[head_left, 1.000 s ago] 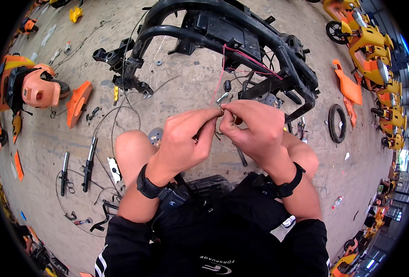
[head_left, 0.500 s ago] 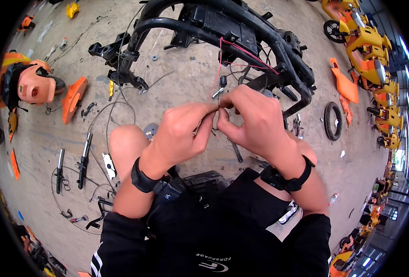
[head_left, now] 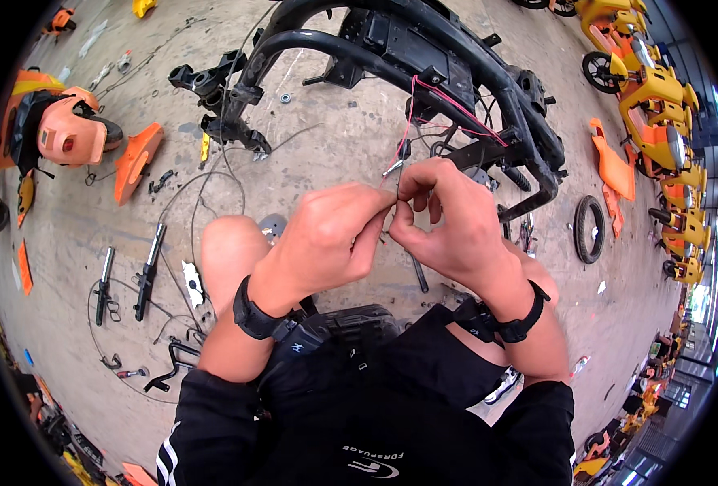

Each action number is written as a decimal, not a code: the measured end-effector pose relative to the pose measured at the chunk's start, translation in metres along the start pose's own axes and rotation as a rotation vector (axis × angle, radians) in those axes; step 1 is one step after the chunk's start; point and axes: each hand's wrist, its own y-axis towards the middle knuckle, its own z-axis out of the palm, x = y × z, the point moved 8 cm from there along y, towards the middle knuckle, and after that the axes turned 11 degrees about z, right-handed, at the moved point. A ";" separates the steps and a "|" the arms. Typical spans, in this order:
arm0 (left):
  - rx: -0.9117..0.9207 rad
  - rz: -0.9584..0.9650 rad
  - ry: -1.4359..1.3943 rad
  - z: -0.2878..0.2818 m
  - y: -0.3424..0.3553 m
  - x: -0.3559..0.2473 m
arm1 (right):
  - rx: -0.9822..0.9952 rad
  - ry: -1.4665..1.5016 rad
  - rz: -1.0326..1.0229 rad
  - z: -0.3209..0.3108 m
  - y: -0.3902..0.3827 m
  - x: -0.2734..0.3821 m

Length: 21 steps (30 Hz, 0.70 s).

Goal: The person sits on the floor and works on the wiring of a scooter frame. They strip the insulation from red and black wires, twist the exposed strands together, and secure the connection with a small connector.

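Note:
My left hand and my right hand meet in front of me, both closed in a pinch with their fingertips together. Between them is a thin wire, its end mostly covered by the fingers. A pink wire runs down toward my fingertips from the black tubular vehicle frame, which stands just beyond my hands. More dark cables hang from the frame's right part. Behind my right hand a small black connector shows on a cable.
On the left floor lie two fork tubes, loose cables, an orange panel and a partly dismantled orange scooter. A tyre and an orange body part lie to the right. Yellow scooters line the far right.
The view has shifted, so the frame and floor parts appear farther right. My hands sit slightly farther right and lower, still pinched together on the wire.

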 end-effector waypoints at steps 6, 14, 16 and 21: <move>0.018 0.058 0.028 0.000 0.002 0.000 | 0.042 0.055 0.026 0.002 0.005 -0.001; -0.001 0.052 -0.006 -0.001 0.005 -0.001 | -0.001 0.099 0.069 0.000 0.003 0.000; -0.008 0.051 -0.004 -0.002 0.006 -0.002 | -0.026 0.114 0.070 0.001 0.002 0.001; -0.042 0.043 0.002 -0.004 0.005 -0.002 | -0.067 0.093 0.046 0.001 0.001 0.004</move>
